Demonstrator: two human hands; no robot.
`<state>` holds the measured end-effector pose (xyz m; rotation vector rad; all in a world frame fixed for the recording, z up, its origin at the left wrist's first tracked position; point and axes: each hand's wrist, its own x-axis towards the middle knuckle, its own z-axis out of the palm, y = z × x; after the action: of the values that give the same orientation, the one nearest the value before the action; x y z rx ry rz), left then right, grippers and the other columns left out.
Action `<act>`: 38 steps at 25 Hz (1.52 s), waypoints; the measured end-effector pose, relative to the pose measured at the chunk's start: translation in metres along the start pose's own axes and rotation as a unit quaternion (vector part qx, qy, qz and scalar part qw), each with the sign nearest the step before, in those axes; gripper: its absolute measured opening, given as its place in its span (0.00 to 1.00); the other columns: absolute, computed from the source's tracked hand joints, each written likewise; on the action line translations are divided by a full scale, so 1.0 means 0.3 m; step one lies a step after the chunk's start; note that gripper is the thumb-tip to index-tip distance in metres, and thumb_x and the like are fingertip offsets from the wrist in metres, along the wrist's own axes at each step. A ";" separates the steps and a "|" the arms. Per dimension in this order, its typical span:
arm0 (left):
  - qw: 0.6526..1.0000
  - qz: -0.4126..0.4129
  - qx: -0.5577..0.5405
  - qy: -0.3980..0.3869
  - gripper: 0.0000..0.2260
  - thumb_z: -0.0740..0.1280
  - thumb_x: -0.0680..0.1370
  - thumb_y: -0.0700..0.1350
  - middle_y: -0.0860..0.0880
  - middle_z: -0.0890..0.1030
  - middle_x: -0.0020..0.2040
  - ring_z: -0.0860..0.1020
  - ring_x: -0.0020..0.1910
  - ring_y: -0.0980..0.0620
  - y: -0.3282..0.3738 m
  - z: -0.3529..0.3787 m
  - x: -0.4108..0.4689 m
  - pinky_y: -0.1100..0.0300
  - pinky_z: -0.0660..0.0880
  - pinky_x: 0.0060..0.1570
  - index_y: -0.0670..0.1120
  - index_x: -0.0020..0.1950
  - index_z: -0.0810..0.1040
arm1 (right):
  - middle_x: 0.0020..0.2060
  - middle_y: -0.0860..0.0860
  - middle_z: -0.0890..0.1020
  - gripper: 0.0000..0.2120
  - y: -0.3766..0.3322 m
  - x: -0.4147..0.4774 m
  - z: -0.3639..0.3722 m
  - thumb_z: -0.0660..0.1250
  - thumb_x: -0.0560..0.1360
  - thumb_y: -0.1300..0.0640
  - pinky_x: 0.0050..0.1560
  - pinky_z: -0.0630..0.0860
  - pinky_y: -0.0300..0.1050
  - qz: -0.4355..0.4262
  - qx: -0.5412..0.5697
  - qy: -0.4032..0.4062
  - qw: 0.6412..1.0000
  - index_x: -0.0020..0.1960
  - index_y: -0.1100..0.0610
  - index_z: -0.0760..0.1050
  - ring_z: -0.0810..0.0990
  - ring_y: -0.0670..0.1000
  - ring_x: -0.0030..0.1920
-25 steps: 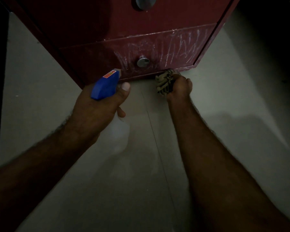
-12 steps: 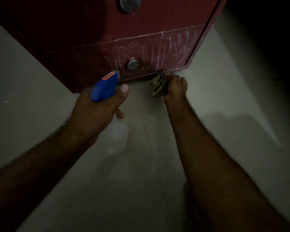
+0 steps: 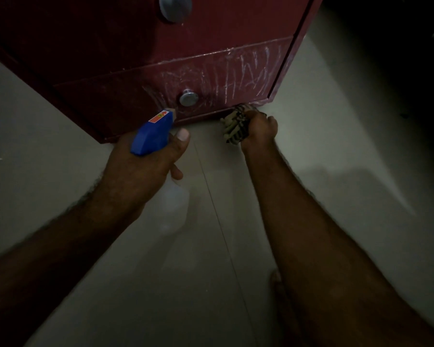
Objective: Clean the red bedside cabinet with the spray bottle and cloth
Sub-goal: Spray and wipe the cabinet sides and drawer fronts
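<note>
Right grip [image 3: 259, 131] around bunched cloth [image 3: 233, 128], against cabinet [image 3: 211, 46] bottom edge

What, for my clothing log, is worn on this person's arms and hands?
Nothing visible. The left forearm and right forearm are bare to the frame edge, no sleeves, with visible hair. The left hand and right hand carry no gloves, rings, watch or bands that the dim light shows.

Dim, grainy view: floor [image 3: 35, 146] faintly lit, streaks glinting on the red cabinet [image 3: 236, 38], right corner black
</note>
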<state>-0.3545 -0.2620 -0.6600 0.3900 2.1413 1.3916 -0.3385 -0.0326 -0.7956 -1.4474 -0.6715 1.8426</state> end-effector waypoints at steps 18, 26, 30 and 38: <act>1.000 -0.017 -0.010 -0.003 0.16 0.71 0.69 0.64 0.50 0.83 0.33 0.82 0.33 0.55 -0.006 0.062 0.011 0.51 0.78 0.44 0.52 0.45 0.78 | 0.61 0.66 0.78 0.40 -0.139 0.091 -0.048 0.61 0.79 0.75 0.33 0.80 0.48 -0.051 0.055 0.028 0.997 0.85 0.57 0.48 0.82 0.57 0.40; 1.000 0.001 -0.004 -0.012 0.14 0.69 0.69 0.66 0.45 0.84 0.35 0.84 0.41 0.43 0.003 0.062 0.000 0.41 0.80 0.51 0.59 0.46 0.78 | 0.63 0.57 0.77 0.41 -0.152 0.033 -0.053 0.66 0.78 0.74 0.45 0.85 0.54 -0.045 0.082 -0.010 0.996 0.84 0.52 0.55 0.84 0.59 0.51; 1.000 0.012 -0.013 -0.020 0.10 0.69 0.70 0.65 0.50 0.84 0.35 0.84 0.41 0.42 0.002 0.049 -0.006 0.39 0.80 0.53 0.61 0.43 0.78 | 0.64 0.62 0.78 0.40 -0.203 0.026 -0.044 0.64 0.79 0.73 0.39 0.82 0.49 -0.061 0.067 -0.017 0.996 0.85 0.53 0.52 0.84 0.56 0.46; 1.000 0.013 -0.001 -0.010 0.16 0.69 0.71 0.64 0.46 0.84 0.35 0.84 0.40 0.47 -0.001 0.030 -0.014 0.50 0.78 0.50 0.53 0.47 0.79 | 0.67 0.65 0.78 0.41 -0.220 0.011 -0.051 0.65 0.79 0.73 0.35 0.82 0.48 -0.058 0.077 -0.035 0.995 0.85 0.52 0.53 0.85 0.61 0.48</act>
<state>-0.3458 -0.2577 -0.6619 0.4317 2.1271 1.3982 -0.3110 0.0110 -0.7517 -1.2240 -0.6190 1.8201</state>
